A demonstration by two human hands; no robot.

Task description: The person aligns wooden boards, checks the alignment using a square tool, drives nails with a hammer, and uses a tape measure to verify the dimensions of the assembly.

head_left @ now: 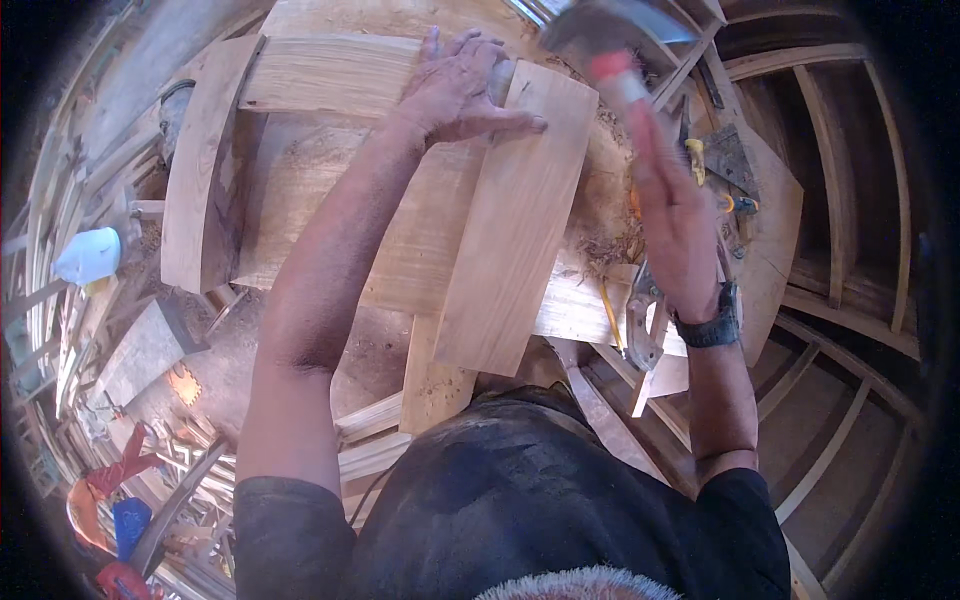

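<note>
My left hand [462, 95] lies with fingers spread at the far end of a pale wooden board [520, 220]. Its thumb rests on that board and its fingers reach over the end of a wooden rail [325, 75]. The rail runs left to an upright-grained wooden end piece [205, 165], and a wide wooden panel [400, 255] sits between the two ends. At the right, my right hand [675, 215] is closed around the handle of a mallet [620, 80]. The mallet's dark head is smeared by motion, with red and white below it. It is raised apart from the board.
Wood shavings [605, 240] lie right of the board, near a yellow-handled tool [695, 160] and a power tool [645, 325]. Wooden framing [850, 200] stands at the right. On the left are a whitish jug [88, 256], a toothed orange piece [184, 384] and stacked timber strips.
</note>
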